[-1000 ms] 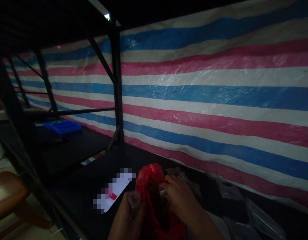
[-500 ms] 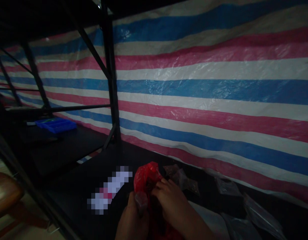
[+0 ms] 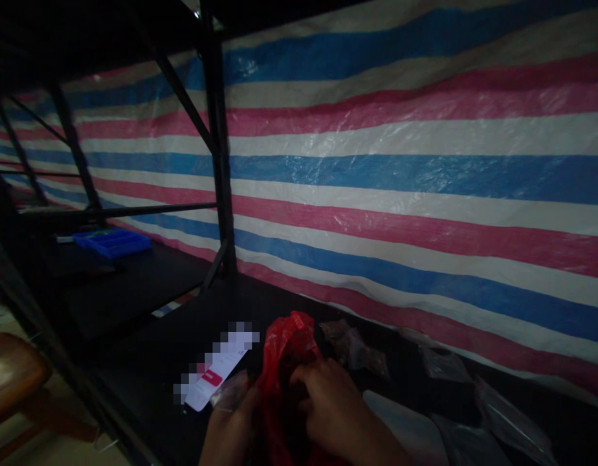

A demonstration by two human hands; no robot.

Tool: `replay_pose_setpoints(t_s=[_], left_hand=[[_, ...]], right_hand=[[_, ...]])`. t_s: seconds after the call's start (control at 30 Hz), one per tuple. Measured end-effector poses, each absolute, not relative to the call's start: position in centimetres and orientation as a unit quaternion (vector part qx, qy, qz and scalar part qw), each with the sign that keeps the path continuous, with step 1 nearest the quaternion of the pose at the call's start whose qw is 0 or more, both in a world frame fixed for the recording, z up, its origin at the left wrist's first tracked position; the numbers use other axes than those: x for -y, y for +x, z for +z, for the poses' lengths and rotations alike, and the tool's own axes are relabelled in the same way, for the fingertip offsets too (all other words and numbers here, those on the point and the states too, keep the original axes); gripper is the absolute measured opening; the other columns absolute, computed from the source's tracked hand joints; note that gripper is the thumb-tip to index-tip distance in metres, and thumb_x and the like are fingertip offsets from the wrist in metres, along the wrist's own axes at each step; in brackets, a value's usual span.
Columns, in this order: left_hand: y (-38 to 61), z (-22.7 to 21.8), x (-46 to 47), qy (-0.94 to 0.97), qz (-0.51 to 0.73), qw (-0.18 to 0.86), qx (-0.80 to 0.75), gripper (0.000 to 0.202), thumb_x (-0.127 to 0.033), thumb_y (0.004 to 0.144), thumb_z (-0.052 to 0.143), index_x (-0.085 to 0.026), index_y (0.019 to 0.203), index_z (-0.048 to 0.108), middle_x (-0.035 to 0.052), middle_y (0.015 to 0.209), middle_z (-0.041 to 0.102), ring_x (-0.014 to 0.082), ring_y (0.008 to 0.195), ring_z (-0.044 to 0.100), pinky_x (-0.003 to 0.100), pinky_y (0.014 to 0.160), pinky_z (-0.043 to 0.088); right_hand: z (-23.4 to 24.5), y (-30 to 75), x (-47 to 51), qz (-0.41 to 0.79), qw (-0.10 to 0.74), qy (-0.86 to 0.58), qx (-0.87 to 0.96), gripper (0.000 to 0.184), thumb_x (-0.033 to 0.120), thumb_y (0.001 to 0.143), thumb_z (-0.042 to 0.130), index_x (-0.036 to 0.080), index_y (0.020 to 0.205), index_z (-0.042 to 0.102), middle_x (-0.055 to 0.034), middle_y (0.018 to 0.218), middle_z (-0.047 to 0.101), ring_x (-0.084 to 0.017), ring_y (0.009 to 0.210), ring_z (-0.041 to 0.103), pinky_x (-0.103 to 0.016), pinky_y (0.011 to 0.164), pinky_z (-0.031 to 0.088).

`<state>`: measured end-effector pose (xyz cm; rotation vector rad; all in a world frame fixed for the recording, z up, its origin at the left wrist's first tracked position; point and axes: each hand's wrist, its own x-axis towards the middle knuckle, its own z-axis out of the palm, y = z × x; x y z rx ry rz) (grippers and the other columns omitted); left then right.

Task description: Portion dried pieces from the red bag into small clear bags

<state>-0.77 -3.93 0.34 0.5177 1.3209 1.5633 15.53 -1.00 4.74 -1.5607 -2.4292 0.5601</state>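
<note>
A red plastic bag (image 3: 284, 336) stands on the black shelf with its mouth toward me. At its left edge is my left hand (image 3: 233, 424), closed on a small clear plastic packet (image 3: 230, 391) that sticks out past the thumb. My right hand (image 3: 332, 404) reaches into the bag's mouth with curled fingers; what they grip, if anything, is hidden in the dark inside. Just beyond the left hand lies a white printed card (image 3: 211, 378) with a pink patch, partly blurred out.
Small packets with brown contents (image 3: 360, 349) lie behind the right hand. Clear plastic bags (image 3: 515, 421) and a pale flat item (image 3: 400, 421) are at the right. A striped tarp (image 3: 415, 175) hangs behind. Leftward are a rack post (image 3: 220, 162), a blue tray (image 3: 114, 242) and a wooden stool (image 3: 15, 369).
My left hand has moved left and down with the clear packet, drawing the red bag's mouth wider. My right hand has shifted slightly right and lower, its fingers now inside the bag's mouth.
</note>
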Motion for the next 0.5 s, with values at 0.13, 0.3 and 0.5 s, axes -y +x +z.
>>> replay_pose_setpoints(t_s=[0.13, 0.3, 0.5], left_hand=[[-1.5, -0.3, 4.2, 0.214, 0.641, 0.526, -0.516, 0.043, -0.035, 0.056, 0.090, -0.021, 0.091, 0.068, 0.0014, 0.081, 0.075, 0.0262, 0.078, 0.074, 0.035, 0.070, 0.060], [-2.1, -0.7, 3.8, 0.329, 0.625, 0.460, -0.538, 0.040, -0.041, 0.058, 0.092, -0.022, 0.083, 0.067, 0.0013, 0.080, 0.073, 0.0247, 0.079, 0.071, 0.032, 0.070, 0.060], [-1.8, -1.0, 3.8, 0.489, 0.577, 0.402, -0.517, 0.035, -0.057, 0.082, 0.079, -0.024, 0.091, 0.068, 0.0015, 0.085, 0.072, 0.0235, 0.083, 0.071, 0.032, 0.077, 0.061]], right_hand=[[4.7, 15.4, 1.0, 0.267, 0.143, -0.531, 0.792, 0.045, 0.003, 0.078, 0.067, 0.026, 0.115, 0.079, -0.0050, 0.115, 0.084, -0.026, 0.113, 0.076, -0.033, 0.093, 0.052], [4.5, 16.1, 0.3, 0.369, 0.173, -0.510, 0.758, 0.044, -0.001, 0.078, 0.065, 0.022, 0.115, 0.075, -0.0060, 0.117, 0.083, -0.023, 0.112, 0.076, -0.029, 0.091, 0.053], [6.7, 17.6, 0.3, 0.433, 0.267, -0.419, 0.752, 0.037, -0.001, 0.084, 0.057, 0.020, 0.112, 0.067, -0.0044, 0.115, 0.082, -0.018, 0.110, 0.076, -0.028, 0.094, 0.053]])
